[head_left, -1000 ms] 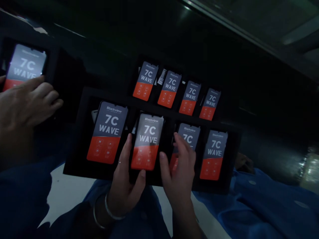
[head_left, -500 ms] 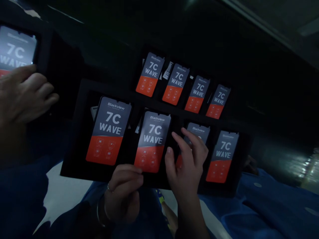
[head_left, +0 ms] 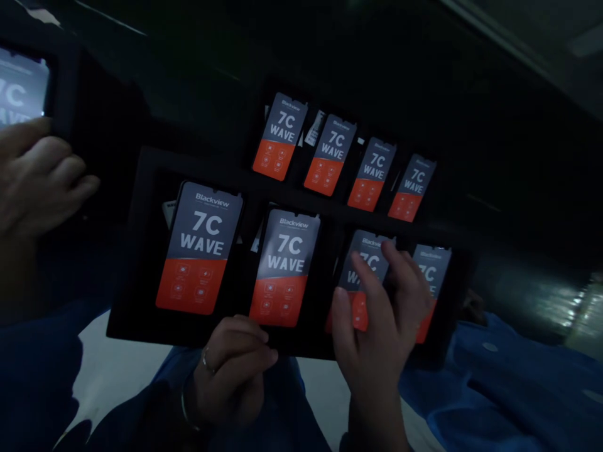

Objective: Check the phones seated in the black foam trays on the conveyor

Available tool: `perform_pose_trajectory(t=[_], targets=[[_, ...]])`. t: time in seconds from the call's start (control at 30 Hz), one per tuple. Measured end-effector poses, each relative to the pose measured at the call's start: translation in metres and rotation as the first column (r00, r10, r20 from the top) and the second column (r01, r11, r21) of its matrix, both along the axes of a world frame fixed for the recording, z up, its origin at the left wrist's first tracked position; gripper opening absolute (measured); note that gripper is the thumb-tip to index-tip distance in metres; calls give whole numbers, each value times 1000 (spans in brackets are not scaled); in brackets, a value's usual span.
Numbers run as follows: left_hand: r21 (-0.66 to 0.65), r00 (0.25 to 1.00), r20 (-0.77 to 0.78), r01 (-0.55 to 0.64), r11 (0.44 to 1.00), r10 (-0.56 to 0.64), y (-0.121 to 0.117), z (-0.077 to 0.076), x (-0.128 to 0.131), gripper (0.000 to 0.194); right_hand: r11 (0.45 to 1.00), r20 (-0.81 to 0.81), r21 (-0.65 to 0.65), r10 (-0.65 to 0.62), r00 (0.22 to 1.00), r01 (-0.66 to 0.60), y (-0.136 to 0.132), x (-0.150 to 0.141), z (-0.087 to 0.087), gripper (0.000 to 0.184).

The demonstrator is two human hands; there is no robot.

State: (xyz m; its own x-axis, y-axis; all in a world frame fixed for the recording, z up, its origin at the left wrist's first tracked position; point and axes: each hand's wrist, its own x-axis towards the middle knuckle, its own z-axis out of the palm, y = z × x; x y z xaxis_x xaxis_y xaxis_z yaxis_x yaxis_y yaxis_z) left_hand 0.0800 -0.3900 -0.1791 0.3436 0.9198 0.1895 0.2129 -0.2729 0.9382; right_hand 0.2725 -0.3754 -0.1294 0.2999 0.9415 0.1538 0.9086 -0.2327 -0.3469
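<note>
Darkness is being cut by only faint gleams across the bench (head_left: 424,81), and a pale floor (head_left: 325,389) is being shown below. In front, a black tray (head_left: 301,347) is being seen at a slant, its near row of four phones being set apart by dark gaps. Behind them, four more phones (head_left: 279,137) are being shown; whether the same tray is being shared cannot be told. At the right, blue cloth (head_left: 499,376) is being seen. The third near phone (head_left: 368,238) is being partly covered by the right hand (head_left: 381,314), its fingers being held spread; contact cannot be told. The fourth (head_left: 431,257) is being partly hidden too. By the near rim, below the second phone (head_left: 285,270), the left hand (head_left: 233,370) is being held with fingers curled together; any pinch cannot be told. Far left, another phone (head_left: 21,81) is being touched by a co-worker's hand (head_left: 40,176). A ring (head_left: 207,361) is being worn on the left hand.
</note>
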Motion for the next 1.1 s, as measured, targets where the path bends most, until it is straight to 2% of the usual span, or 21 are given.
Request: perform_pose_trajectory(t=[0.1, 0.27, 0.5, 0.67, 0.97, 1.1], targets=[[81, 998, 41, 36, 996, -39, 6, 2, 2, 19, 1000, -7, 20, -23, 1000, 23, -11, 3, -3, 48], [98, 997, 41, 68, 993, -73, 10, 4, 4, 21, 999, -71, 20, -24, 997, 25, -24, -10, -15, 51], [97, 988, 102, 104, 990, -113, 9, 5, 6, 23, 996, -93, 89, -14, 996, 22, -37, -26, -23, 24], [77, 980, 97, 166, 983, -173, 11, 7, 3, 26, 993, -65, 106, -42, 997, 48, -37, -27, -25, 27], [113, 977, 126, 158, 981, -172, 12, 6, 5, 27, 992, 35, 97, -80, 996, 76, -26, -29, -24, 15], [103, 977, 115, 170, 980, -181, 12, 9, 7, 26, 993, 49, 107, -57, 997, 51, -23, -29, -27, 15]])
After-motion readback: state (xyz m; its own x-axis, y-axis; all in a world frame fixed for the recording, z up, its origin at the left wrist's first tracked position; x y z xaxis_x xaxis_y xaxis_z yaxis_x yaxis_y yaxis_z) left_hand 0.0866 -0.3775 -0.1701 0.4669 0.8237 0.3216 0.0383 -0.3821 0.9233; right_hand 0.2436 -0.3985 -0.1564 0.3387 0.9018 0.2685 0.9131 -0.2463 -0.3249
